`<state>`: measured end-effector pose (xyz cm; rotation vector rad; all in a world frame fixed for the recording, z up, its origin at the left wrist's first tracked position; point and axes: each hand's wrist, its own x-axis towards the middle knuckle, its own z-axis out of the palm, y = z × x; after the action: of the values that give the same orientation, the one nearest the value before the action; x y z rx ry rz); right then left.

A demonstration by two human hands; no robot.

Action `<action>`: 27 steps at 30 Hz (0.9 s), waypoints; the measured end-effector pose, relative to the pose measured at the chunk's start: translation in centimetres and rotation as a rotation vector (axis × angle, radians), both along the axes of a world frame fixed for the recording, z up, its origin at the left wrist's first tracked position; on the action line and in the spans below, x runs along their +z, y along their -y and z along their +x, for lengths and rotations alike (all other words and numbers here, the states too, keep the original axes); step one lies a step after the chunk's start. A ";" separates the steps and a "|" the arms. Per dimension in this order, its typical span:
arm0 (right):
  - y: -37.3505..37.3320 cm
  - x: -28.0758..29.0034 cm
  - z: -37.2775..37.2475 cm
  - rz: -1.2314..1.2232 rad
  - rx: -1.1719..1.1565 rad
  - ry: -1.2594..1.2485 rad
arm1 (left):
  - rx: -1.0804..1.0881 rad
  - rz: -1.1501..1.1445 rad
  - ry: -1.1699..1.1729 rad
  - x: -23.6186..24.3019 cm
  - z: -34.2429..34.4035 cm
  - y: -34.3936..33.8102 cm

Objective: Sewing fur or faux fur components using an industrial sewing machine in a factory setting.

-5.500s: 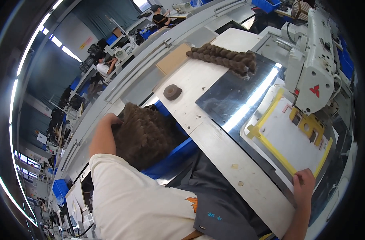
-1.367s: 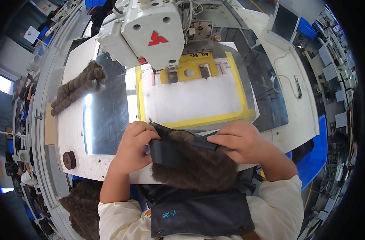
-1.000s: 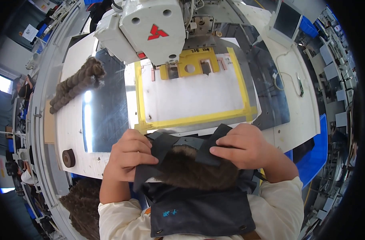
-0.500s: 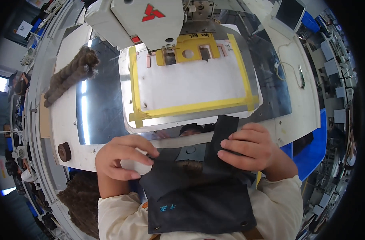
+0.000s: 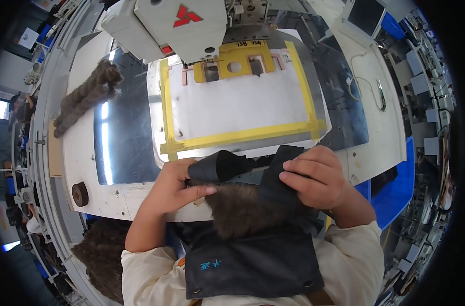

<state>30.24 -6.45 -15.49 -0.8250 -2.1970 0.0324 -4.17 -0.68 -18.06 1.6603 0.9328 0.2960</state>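
Note:
In front of my chest, at the near edge of the table, I hold a brown fur piece [image 5: 235, 211] with black fabric strips along its upper side. My left hand [image 5: 176, 188] is closed on the left end, its thumb over the edge where a black strip [image 5: 217, 167] curls upward. My right hand [image 5: 316, 178] grips another black strip [image 5: 281, 176] at the right, fingers across its front and thumb hidden behind it. The fur hangs between both hands, over my dark apron [image 5: 255, 265].
Ahead stands a white sewing machine head [image 5: 179, 28] over a yellow clamp plate [image 5: 235, 64] and a white sheet edged with yellow tape [image 5: 242, 135]. A rolled fur [image 5: 87, 97] and a brown tape roll [image 5: 80, 194] lie left. Snips [image 5: 381, 96] and a blue bin [image 5: 398, 191] are right.
My left hand has moved up and right and turned over, now pinching the left end. The white thing at it is out of sight. The fur has come into fuller view; my right hand barely moved.

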 end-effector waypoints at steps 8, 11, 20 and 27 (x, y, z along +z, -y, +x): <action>0.1 -0.3 0.6 -0.338 -0.103 -0.269 | 0.104 -0.099 0.350 -0.6 1.5 0.7; -0.1 -0.2 0.7 -0.440 -0.242 -0.362 | 0.183 -0.124 0.398 0.0 2.5 0.0; -3.0 -0.6 2.2 -1.161 -0.359 -0.643 | 0.155 -0.117 0.427 0.7 4.5 -3.6; -4.0 0.7 2.7 -1.291 -0.307 -0.576 | 0.120 -0.105 0.558 0.7 3.9 -3.9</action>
<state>32.93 -2.43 -14.80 -1.5431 -1.2877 1.4415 -0.31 3.19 -17.37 1.3218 0.6106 0.7363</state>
